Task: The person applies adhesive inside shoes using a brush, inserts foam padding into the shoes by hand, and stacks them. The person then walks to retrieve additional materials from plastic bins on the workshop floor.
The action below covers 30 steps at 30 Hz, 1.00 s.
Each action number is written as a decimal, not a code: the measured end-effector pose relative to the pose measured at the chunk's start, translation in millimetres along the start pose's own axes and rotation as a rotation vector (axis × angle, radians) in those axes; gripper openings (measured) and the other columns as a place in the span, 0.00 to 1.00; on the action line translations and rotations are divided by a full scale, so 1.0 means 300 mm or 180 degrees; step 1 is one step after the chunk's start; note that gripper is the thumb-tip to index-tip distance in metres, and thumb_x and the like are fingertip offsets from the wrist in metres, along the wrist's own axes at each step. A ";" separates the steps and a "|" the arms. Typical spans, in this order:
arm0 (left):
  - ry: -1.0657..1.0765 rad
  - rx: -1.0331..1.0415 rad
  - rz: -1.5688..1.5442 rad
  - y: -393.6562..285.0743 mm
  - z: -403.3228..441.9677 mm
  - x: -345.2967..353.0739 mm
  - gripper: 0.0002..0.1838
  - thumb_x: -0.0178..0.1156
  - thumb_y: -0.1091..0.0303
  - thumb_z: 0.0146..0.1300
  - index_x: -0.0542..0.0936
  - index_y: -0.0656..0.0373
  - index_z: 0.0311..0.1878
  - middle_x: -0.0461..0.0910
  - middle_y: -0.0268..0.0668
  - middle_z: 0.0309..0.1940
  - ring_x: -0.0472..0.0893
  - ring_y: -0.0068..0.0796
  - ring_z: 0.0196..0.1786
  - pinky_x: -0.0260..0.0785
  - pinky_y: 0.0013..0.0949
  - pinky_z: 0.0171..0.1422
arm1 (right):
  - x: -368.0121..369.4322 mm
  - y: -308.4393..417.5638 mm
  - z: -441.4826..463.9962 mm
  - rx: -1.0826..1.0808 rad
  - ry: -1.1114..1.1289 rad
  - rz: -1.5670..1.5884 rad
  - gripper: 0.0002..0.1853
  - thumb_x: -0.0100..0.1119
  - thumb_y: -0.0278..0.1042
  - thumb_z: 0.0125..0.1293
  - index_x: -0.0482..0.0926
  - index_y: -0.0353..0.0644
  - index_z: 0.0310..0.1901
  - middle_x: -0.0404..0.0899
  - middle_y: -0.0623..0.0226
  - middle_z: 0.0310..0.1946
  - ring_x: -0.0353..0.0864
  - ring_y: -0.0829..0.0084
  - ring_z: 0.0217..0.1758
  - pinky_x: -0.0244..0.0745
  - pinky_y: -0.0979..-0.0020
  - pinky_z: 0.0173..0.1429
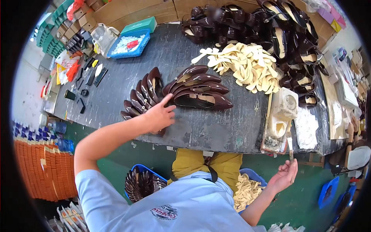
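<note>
My left hand [160, 116] is over the table with its index finger stretched out to the heel end of the dark brown patent shoes, the other fingers loosely bent and nothing held. Several pointed shoes [197, 98] fan out to the right of that hand, the nearest lying with its opening up. Another row of the same shoes [145, 92] fans out to the left, partly behind the hand. In my right hand [286, 176], off the table's front edge, a brush [290, 145] is gripped by its handle, bristles upward, close to the glue container [279, 128].
Cream insoles [247, 63] lie heaped at the back, below a pile of dark shoes [235, 19]. A blue basket [129, 44] stands back left, and white paper [306, 129] lies at right. Below the table are a tub of dark pieces [143, 183] and one of insoles [247, 189].
</note>
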<state>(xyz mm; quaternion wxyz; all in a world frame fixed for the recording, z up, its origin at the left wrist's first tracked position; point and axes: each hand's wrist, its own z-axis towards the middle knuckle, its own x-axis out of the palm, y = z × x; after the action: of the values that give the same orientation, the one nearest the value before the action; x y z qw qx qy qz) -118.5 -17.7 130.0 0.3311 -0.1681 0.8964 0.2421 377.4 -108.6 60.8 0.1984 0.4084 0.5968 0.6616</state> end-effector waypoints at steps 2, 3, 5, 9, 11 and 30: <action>-0.1605 -0.0468 -0.1616 0.031 0.048 0.019 0.21 0.72 0.60 0.58 0.82 0.51 0.54 0.81 0.34 0.52 0.79 0.39 0.66 0.67 0.55 0.75 | 0.028 -0.015 0.008 0.0052 0.0128 0.0026 0.20 0.62 0.33 0.80 0.78 0.29 0.66 0.86 0.60 0.40 0.75 0.82 0.32 0.69 0.77 0.35; -0.2105 -0.0769 -0.1553 0.050 0.094 -0.006 0.19 0.71 0.64 0.58 0.82 0.52 0.53 0.79 0.35 0.50 0.80 0.40 0.61 0.69 0.49 0.68 | 0.045 -0.025 0.015 0.0038 0.0210 -0.0007 0.20 0.63 0.31 0.80 0.77 0.29 0.66 0.87 0.60 0.41 0.75 0.82 0.32 0.69 0.77 0.35; -0.2876 -0.1339 -0.1293 0.084 0.209 -0.038 0.16 0.69 0.71 0.58 0.82 0.52 0.50 0.77 0.36 0.48 0.80 0.39 0.52 0.72 0.41 0.57 | 0.043 -0.046 0.032 -0.0056 0.0567 -0.0130 0.20 0.63 0.27 0.78 0.76 0.29 0.67 0.88 0.59 0.43 0.77 0.80 0.34 0.72 0.76 0.37; -0.2780 -0.1375 -0.1031 0.139 0.395 0.002 0.15 0.68 0.69 0.58 0.83 0.50 0.50 0.77 0.34 0.47 0.81 0.35 0.49 0.72 0.42 0.53 | 0.048 -0.050 0.044 -0.0172 0.0649 -0.0344 0.19 0.64 0.27 0.78 0.78 0.29 0.65 0.89 0.54 0.45 0.78 0.79 0.32 0.75 0.74 0.37; -0.2878 -0.1306 -0.0966 0.123 0.406 -0.044 0.18 0.69 0.70 0.57 0.84 0.50 0.53 0.78 0.33 0.49 0.82 0.36 0.48 0.74 0.42 0.51 | 0.053 -0.047 0.041 -0.0237 0.0621 -0.0299 0.18 0.64 0.28 0.78 0.79 0.28 0.64 0.90 0.53 0.44 0.79 0.79 0.31 0.75 0.75 0.35; -0.2486 -0.2571 -0.5018 -0.419 0.572 -0.109 0.15 0.65 0.63 0.76 0.88 0.70 0.46 0.90 0.46 0.35 0.85 0.30 0.31 0.77 0.37 0.38 | 0.058 -0.064 0.100 -0.0617 0.0690 -0.0886 0.13 0.60 0.30 0.80 0.84 0.28 0.57 0.90 0.57 0.35 0.81 0.80 0.30 0.75 0.76 0.35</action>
<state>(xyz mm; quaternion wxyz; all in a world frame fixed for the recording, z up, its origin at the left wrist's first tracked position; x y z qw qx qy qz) 51.0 -23.4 -2.4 0.5903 -0.7299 0.2023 0.2791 386.2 -72.6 46.4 0.2609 0.2273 0.5989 0.7222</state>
